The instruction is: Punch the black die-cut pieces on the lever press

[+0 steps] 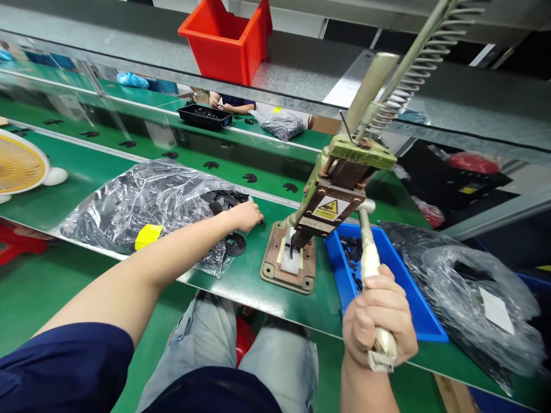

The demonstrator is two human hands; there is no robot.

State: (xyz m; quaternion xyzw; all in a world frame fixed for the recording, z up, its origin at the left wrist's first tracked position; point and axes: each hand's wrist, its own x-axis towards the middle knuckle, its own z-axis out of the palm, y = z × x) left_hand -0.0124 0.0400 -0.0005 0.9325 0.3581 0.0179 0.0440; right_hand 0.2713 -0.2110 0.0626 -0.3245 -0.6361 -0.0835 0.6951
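Starting at the far left, a yellow fan [17, 166] is recorded at the edge of the green table [249, 275]. Beside it, a clear plastic bag [142, 201] packed with black parts [224, 199] is laid on the table, with a yellow label [147, 236] showing on its near side. The left hand [245, 215] is stretched to the open mouth of that bag, knuckles up, with the fingers bent down onto the spilled parts. Whether a piece is pinched beneath them cannot be told. A black ring-shaped piece [235, 244] is noted just beside this hand, on its near side, at the bag's edge. Behind, single black pieces [249, 178] are spaced along a green conveyor belt [189, 149]. Farther back, a black tray [204, 116] and a co-worker's hand [214, 100] are seen, with a red bin [228, 40] set on the metal shelf above. Right of centre, a hand press [333, 189] is mounted on a rusty base plate [275, 269]. It is marked with a yellow warning sticker [328, 207] and topped by a long spring [413, 63]. Its lever handle [368, 258], wrapped in pale tape, is angled down toward the viewer. The handle's lower end is gripped by the right hand [379, 324], which is closed fully around it. A blue tray [390, 246] holding a few black pieces is placed just beside the press base, under the handle. A second plastic bag [473, 292] of dark parts is listed at the far right.
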